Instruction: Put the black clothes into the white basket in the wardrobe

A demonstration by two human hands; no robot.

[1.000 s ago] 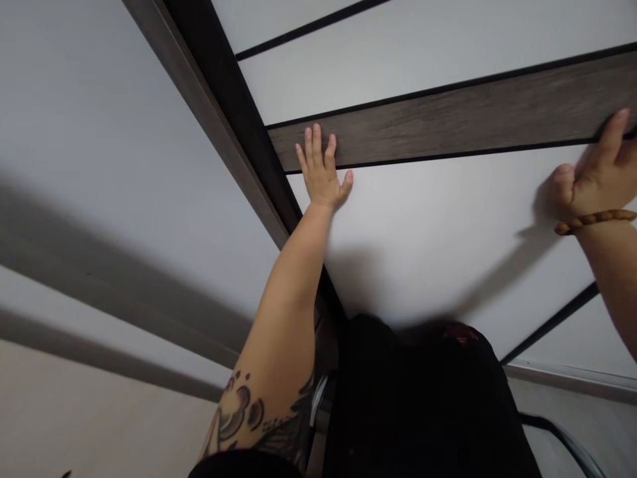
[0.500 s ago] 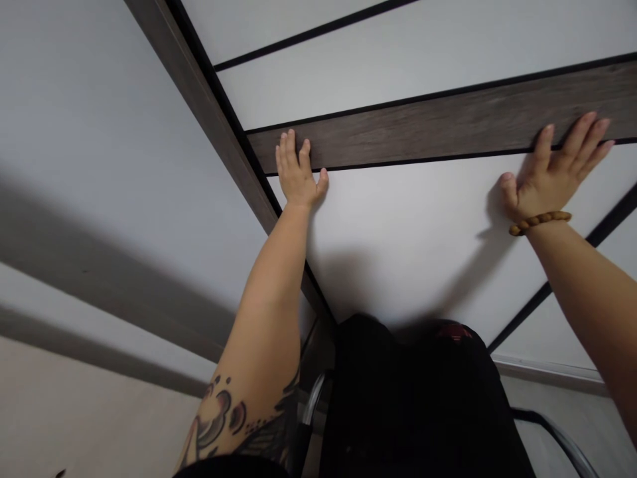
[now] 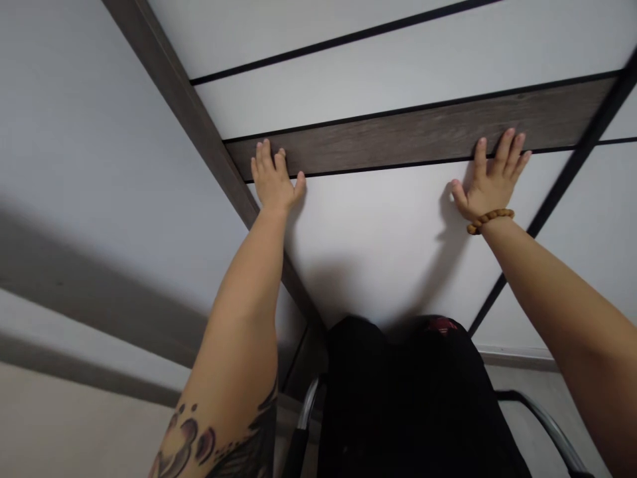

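Note:
My left hand (image 3: pixel 275 178) lies with fingers stretched on the brown wood-grain strip (image 3: pixel 378 141) of a white sliding door (image 3: pixel 378 212), close to its left edge. My right hand (image 3: pixel 490 178) rests spread on the same strip, toward the door's right side, with a brown beaded bracelet (image 3: pixel 492 218) at the wrist. Both palms face the door, and neither hand grips anything. Thin black bars divide the white panels, and a thicker black upright (image 3: pixel 552 199) borders the door at right. At left, the door meets a brown frame post (image 3: pixel 184 106) directly.
Below are my black-clad knees (image 3: pixel 408 398), close to the door, between the metal armrests of a chair (image 3: pixel 547 425). A plain grey wall (image 3: pixel 99 153) stands at left. Another white panel (image 3: pixel 592 219) lies beyond the black upright, above a floor track (image 3: pixel 517 355).
The door has slid left with both hands on it. Its left black edge, visible before beside the frame post, is now hidden. The view has also shifted slightly.

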